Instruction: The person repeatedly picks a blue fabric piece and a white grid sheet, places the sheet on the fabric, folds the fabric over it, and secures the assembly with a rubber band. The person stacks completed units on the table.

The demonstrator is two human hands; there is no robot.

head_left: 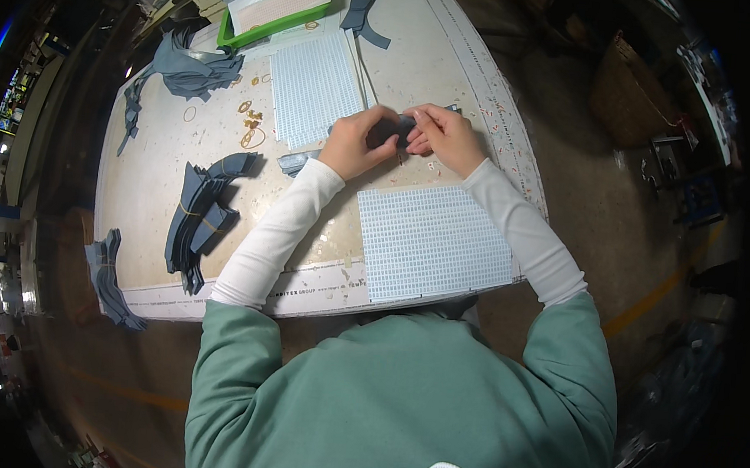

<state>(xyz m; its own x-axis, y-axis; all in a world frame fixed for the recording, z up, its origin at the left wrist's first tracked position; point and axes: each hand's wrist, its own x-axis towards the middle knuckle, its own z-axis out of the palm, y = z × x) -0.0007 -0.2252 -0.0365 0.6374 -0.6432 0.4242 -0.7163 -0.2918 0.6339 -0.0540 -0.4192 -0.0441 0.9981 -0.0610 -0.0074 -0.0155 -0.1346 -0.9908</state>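
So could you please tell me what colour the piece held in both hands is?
Dark grey-blue; the piece shows best in the head view.

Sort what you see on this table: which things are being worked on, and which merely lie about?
In use: left hand and right hand together hold a small grey-blue fabric piece.

Lying about: gridded sheets, banded fabric stack, rubber bands, green tray, loose fabric heap.

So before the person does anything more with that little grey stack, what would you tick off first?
1. Both hands on the grey stack: ok; left hand and right hand pinch it together.
2. Stack edges lined up: cannot tell, fingers cover them.
3. Rubber bands within reach: ok, loose beside the left hand.
4. Gridded sheet free: ok, nothing lies on it.
5. Bundled grey pieces apart from the hands: ok.
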